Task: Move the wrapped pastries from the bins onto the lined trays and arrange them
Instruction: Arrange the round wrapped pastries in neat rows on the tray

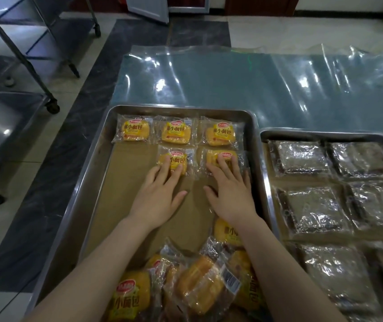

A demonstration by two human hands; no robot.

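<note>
The step in hand looks like squaring up the second row of yellow small-bread packets on the steel tray [181, 108]. The left hand [160, 201] lies flat, its grip apart and fingers straight, fingertips pressing the middle packet [177, 157]. The right hand [230, 196] does likewise on the right-hand packet [212, 154], the one nearest the tray's right wall. Neither hand clamps anything. Beyond them the back row [176, 132] of three packets lies along the tray's far wall, labels all facing one way.

To do this well, I would slide rather than lift and keep the pressure light. The bread looks soft, and the film probably slips easily on the brown paper liner [130, 182]. Each packet should stop where its far seam just meets the packet behind it, with the columns in line. Pushing too hard could ruck the liner or ride one wrapper over another.

The second-row place by the tray's left wall shows bare liner, so that gap wants filling next. The loose pile [199, 282] at the tray's near edge can supply it, though some of those packets lie barcode-up and would need turning. A neighbouring tray [325, 133] of dark wrapped pastries [302, 156] sits at the right on the counter's clear plastic sheet [232, 84].
</note>
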